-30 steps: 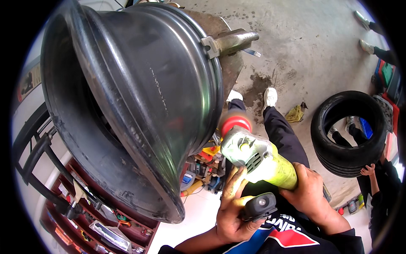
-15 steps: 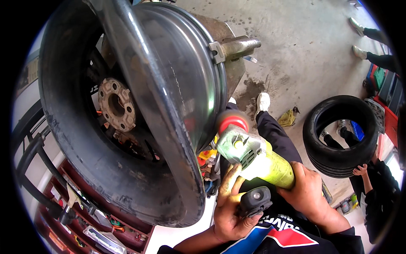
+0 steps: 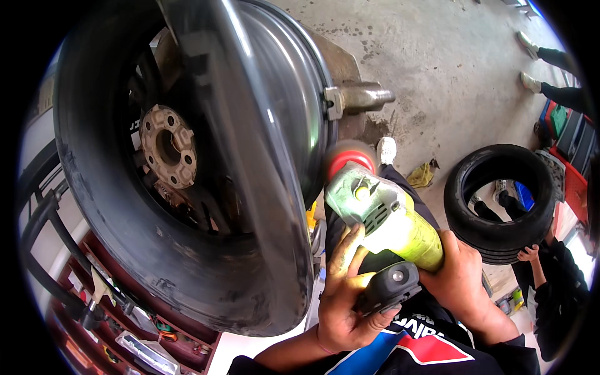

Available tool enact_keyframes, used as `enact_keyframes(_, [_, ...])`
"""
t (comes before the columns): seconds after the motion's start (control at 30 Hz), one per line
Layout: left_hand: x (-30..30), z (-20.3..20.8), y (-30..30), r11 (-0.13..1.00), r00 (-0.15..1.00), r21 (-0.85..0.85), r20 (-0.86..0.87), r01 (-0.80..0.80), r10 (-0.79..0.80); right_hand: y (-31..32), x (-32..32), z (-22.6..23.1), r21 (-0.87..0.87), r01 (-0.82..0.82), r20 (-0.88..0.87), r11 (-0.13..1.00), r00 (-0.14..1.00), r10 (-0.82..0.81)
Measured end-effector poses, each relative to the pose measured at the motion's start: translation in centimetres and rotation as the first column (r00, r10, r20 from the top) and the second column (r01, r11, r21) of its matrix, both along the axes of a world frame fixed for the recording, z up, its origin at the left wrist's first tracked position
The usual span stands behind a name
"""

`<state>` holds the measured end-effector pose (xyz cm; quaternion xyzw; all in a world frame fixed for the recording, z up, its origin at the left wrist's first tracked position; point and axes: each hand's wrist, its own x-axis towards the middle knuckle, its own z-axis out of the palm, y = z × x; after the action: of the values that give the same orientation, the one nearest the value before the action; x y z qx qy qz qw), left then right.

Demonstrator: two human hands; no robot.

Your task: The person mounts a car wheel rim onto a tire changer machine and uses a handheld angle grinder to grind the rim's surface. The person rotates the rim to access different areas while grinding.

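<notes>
A yellow-green power tool (image 3: 406,231) was held beside a large black metal wheel (image 3: 250,156).
The right hand (image 3: 459,281) was wrapped round the tool's rear body, fingers partly hidden; the left hand (image 3: 344,294) had its fingers curled round a rounded black-and-yellow grip (image 3: 392,284), one extended against the tool. The tool's round red disc (image 3: 350,156) sat at the wheel's right edge, near a grey steel clamp (image 3: 359,98); contact could not be told.

The wheel (image 3: 247,181) stands tilted, its dark metal blurred and shiny in places, its brownish hub (image 3: 149,142) pierced by bolt holes. Right of the wheel, the yellow-green grinder (image 3: 412,234) slants, its red disc (image 3: 349,159) just beside the wheel's edge; whether they touch is unclear.
</notes>
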<state>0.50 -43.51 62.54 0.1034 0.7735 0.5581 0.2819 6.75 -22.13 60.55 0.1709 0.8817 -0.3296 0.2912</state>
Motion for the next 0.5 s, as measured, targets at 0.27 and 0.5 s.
enact_keyframes(0.27, [0.1, 0.4, -0.5, 0.999, 0.999, -0.007, 0.007, 0.047, -0.047, -0.6, 1.4, 0.1, -0.075, 0.05, 0.099, 0.996, 0.994, -0.043])
enact_keyframes(0.5, [2.9, 1.1, -0.9, 0.998, 0.991, 0.05, 0.12, 0.045, -0.05, -0.5, 4.7, 0.9, -0.143, 0.078, 0.252, 0.987, 0.967, -0.04])
